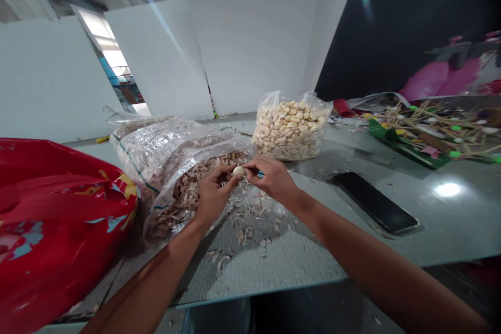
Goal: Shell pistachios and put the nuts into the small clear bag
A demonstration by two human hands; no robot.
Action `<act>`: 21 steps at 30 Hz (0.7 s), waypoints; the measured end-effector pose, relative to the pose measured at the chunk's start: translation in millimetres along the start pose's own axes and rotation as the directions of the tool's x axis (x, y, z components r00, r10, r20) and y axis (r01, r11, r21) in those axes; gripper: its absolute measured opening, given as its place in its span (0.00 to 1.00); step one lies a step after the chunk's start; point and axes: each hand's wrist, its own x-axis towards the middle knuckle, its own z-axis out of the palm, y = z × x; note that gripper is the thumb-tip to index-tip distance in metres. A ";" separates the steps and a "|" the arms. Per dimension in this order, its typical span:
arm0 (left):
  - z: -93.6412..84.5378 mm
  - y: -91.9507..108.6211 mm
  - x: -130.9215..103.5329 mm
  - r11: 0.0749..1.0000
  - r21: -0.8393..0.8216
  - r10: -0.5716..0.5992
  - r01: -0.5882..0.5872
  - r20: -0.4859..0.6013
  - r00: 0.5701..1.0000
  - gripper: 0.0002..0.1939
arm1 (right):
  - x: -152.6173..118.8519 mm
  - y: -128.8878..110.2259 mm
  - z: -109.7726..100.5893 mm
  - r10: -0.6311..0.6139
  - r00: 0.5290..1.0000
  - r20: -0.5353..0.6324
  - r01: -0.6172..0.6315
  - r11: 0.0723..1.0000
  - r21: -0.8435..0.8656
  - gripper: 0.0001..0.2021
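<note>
Head view: left fingers (pixel 231 182) pinch a pale, half-covered clove (pixel 238 170); whether right fingers (pixel 255 180) grip it, I can't tell.

The table (pixel 297 263) carries: red bag (pixel 58 219), left end of near edge; husk bag (pixel 176 138), beside it; clove bag (pixel 289 130), toward far edge; phone (pixel 376 202) and sticks (pixel 432 120), toward right edge; loose husks (pixel 246 235), toward near edge.

Pale oval kernel (pixel 238 170) between fingers (pixel 234 182)

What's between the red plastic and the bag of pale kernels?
In the head view, a clear plastic sack with brown peelings inside lies between them.
</note>
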 end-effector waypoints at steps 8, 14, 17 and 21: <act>0.4 5.3 0.4 0.993 -0.118 -0.004 0.010 0.049 0.999 0.18 | 2.3 -4.3 -3.1 0.119 0.989 -0.082 -0.116 0.992 0.051 0.05; 1.0 9.0 2.8 0.963 -0.264 -0.035 0.047 0.053 0.998 0.19 | 1.7 -1.3 -7.2 0.153 0.985 -0.075 -0.145 0.984 0.099 0.10; 1.2 8.2 3.1 0.955 -0.292 -0.032 0.051 0.068 0.997 0.18 | 3.3 -3.2 -8.2 0.140 0.988 -0.058 -0.136 0.988 0.076 0.08; 1.4 7.7 2.8 0.949 -0.310 -0.027 0.058 0.103 0.994 0.17 | 6.5 -6.2 -8.4 0.083 0.991 -0.101 -0.080 0.996 0.031 0.09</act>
